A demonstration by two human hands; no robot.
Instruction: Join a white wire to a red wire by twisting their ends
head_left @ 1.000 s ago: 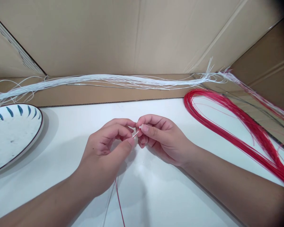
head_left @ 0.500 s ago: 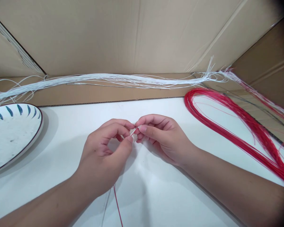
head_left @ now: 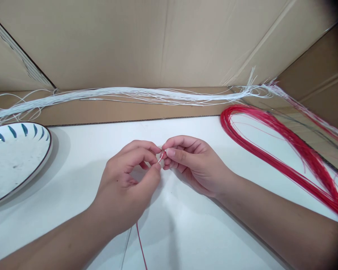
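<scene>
My left hand (head_left: 132,178) and my right hand (head_left: 194,161) meet fingertip to fingertip above the white tabletop. Pinched between them is a short stretch of thin red and white cord (head_left: 160,158). The right thumb and index finger close on its upper end; the left thumb and fingertips grip just below. From under my left hand a red strand (head_left: 141,243) and a white strand (head_left: 125,247) trail toward the bottom edge. Whether the two are twisted or knotted at the fingertips is too small to tell.
A looped bundle of red cords (head_left: 250,152) lies at the right. Long white cords (head_left: 146,93) stretch along the cardboard (head_left: 115,112) at the back. An oval plate (head_left: 19,157) with blue leaf marks sits at the left. Cardboard walls (head_left: 107,45) rise behind.
Both hands keep their pinch and have shifted very slightly right in view. The cord between the fingertips has turned a little, showing more red near the right thumb.
</scene>
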